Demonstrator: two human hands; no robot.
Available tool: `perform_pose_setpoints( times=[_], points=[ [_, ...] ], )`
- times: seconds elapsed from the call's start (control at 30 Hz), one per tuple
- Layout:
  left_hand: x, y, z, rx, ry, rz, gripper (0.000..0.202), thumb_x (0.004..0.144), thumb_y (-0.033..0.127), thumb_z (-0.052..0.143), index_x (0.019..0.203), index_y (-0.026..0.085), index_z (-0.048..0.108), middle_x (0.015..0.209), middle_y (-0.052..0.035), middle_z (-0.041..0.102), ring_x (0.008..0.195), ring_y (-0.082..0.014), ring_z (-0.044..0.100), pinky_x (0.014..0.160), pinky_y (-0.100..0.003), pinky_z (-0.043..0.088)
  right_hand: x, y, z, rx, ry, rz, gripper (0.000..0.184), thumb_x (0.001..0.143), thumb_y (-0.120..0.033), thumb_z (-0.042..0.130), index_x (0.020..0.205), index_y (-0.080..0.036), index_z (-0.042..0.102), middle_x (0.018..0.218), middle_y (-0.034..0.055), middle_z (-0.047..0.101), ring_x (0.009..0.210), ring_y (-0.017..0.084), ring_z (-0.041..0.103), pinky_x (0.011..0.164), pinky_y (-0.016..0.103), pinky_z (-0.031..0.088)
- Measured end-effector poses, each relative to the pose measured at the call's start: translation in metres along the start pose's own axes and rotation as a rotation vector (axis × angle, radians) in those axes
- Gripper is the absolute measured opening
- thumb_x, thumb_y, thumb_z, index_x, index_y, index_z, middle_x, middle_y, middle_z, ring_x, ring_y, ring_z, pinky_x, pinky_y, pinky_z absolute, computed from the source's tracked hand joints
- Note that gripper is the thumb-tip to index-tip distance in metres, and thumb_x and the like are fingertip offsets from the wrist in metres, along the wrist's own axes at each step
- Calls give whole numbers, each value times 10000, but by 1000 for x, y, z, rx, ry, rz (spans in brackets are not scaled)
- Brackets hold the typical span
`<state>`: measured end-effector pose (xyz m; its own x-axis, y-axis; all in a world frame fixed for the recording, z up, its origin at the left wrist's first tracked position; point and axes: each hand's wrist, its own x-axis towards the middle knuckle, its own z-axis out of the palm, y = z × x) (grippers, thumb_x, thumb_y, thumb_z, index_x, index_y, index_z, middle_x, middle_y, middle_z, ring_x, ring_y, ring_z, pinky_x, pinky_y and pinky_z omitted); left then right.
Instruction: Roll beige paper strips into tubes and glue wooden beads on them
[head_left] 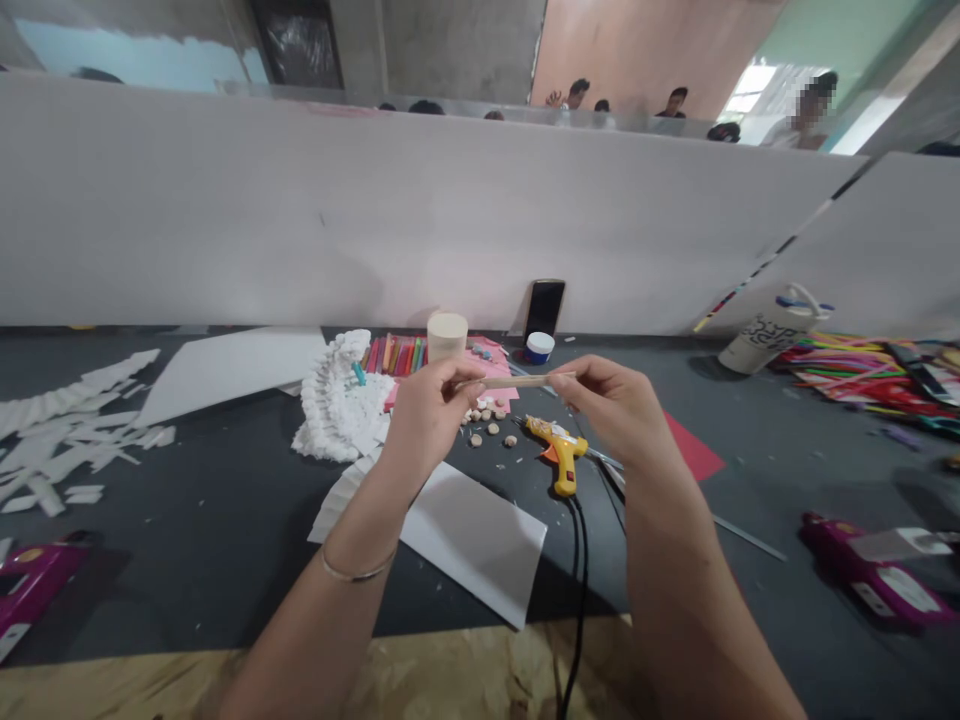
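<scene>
A thin, pale wooden stick (517,381) is stretched level above the table. My left hand (433,410) pinches one end, and my right hand (607,400) pinches the other between thumb and fingers. Below the stick lie several small round wooden pieces (493,428). A yellow glue gun (564,465) rests on its side under my right hand, its cord running toward the table's near edge. Beneath my left wrist a white sheet (480,535) lies flat, partly covered by my forearm. A crinkled white paper piece (337,400) is left of my left hand.
Behind my hands stand a cream cup (447,335), a small white jar (539,347) and a phone (545,308) leaning on the white partition (375,220). Paper strips (52,440) lie left. Rightward are a tumbler (772,335), colourful pipe cleaners (840,375) and a purple tool (874,575).
</scene>
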<state>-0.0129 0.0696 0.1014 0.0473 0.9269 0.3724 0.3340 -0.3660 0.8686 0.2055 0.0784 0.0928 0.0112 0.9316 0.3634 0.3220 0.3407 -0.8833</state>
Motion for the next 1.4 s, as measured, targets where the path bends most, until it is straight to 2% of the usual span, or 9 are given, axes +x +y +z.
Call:
perform_pose_setpoints(
  times=[0.17, 0.3, 0.43, 0.53, 0.63, 0.73, 0.83, 1.03, 1.4],
  points=[
    [-1, -18, -2, -109, -117, -53, 127, 795, 224, 641, 911, 169, 647, 736, -11, 673, 633, -116, 644, 621, -248, 528, 0, 0, -2, -184, -111, 5, 255, 800, -435, 660, 783, -180, 656, 657, -5, 602, 591, 117, 516, 551, 262, 396],
    [-19, -32, -11, -210, -215, -210, 103, 754, 193, 672, 836, 152, 625, 699, 0, 651, 602, -100, 636, 608, -234, 530, -7, -1, 3, -91, -317, 6, 268, 793, -424, 670, 912, -185, 645, 767, 21, 643, 653, 135, 576, 573, 267, 446],
    [-48, -44, -20, -216, -263, -346, 131, 734, 211, 688, 825, 141, 625, 654, 7, 632, 589, -108, 636, 607, -243, 525, -22, 9, 12, 21, -606, 10, 584, 731, -378, 748, 1255, -247, 525, 1004, 56, 671, 871, 194, 655, 714, 316, 528],
    [-67, -53, -20, -235, -291, -385, 151, 721, 231, 691, 820, 141, 622, 660, 5, 634, 594, -114, 637, 607, -248, 518, -38, 22, 20, -67, -720, 2, 699, 726, -358, 753, 1357, -293, 459, 1053, 51, 671, 919, 203, 655, 751, 324, 528],
    [-81, -59, -17, -215, -314, -427, 156, 723, 240, 686, 829, 143, 625, 621, 8, 634, 584, -113, 627, 613, -245, 509, -55, 35, 28, -169, -659, 50, 558, 763, -369, 705, 1287, -257, 546, 941, 38, 692, 817, 185, 651, 695, 305, 509],
    [-89, -62, -12, -164, -330, -453, 175, 734, 237, 673, 880, 148, 636, 627, 11, 632, 597, -121, 627, 624, -252, 506, -70, 45, 31, -220, -582, 111, 312, 810, -401, 632, 1042, -197, 678, 852, 41, 697, 738, 167, 624, 627, 281, 466],
    [-93, -64, -8, -21, -364, -419, 196, 754, 215, 645, 942, 162, 659, 669, 7, 640, 631, -136, 630, 621, -258, 487, -80, 53, 30, -235, -598, 136, 257, 829, -424, 597, 871, -192, 700, 804, 31, 692, 714, 159, 602, 606, 272, 431],
    [-96, -64, -6, 402, -388, -218, 73, 758, 162, 629, 774, 182, 698, 768, -14, 654, 737, -154, 591, 698, -276, 442, -89, 60, 29, -371, -616, 56, 192, 839, -339, 583, 845, -191, 704, 831, 47, 684, 772, 176, 594, 664, 280, 432],
    [-100, -76, -8, 383, -502, -209, 83, 775, 227, 649, 771, 193, 724, 756, -19, 645, 690, -149, 573, 627, -269, 391, -95, 73, 35, -370, -666, 117, 128, 812, -305, 617, 839, -217, 705, 766, 24, 679, 697, 164, 584, 608, 281, 423]
  ],
)
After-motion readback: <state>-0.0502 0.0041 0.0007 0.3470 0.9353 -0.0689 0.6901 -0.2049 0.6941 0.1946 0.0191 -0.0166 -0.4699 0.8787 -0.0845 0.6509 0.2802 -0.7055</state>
